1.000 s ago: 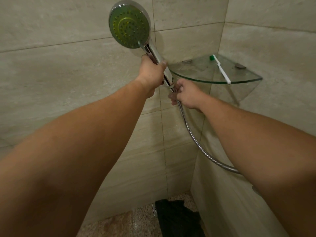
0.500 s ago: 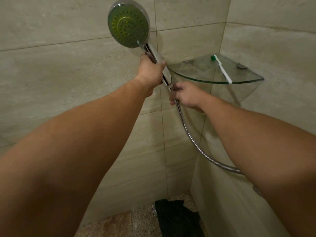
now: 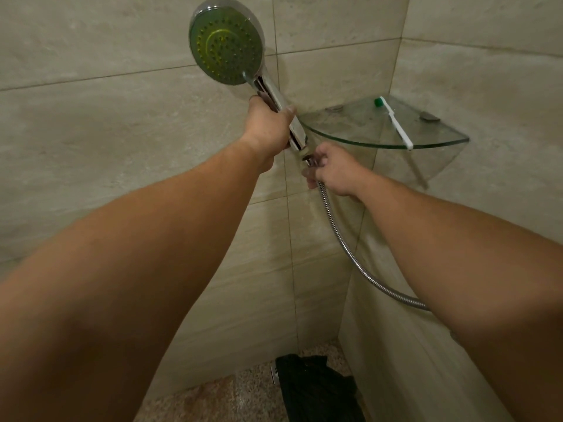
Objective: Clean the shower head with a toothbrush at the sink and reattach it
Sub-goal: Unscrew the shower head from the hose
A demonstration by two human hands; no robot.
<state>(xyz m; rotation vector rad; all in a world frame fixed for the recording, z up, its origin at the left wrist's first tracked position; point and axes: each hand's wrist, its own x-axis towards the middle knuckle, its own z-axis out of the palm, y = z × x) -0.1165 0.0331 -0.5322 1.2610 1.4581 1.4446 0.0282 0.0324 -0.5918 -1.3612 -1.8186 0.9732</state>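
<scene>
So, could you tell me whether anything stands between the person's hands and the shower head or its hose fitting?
Nothing visible does. The left hand already grips the shower head by its handle, and the right hand pinches the hose fitting just below it. The glass shelf with the toothbrush sits off to the right.

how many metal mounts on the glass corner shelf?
2 visible. One metal mount sits at the glass corner shelf's back left, by the left wall; the other metal mount at its back right, by the right wall. None looks hidden.
</scene>
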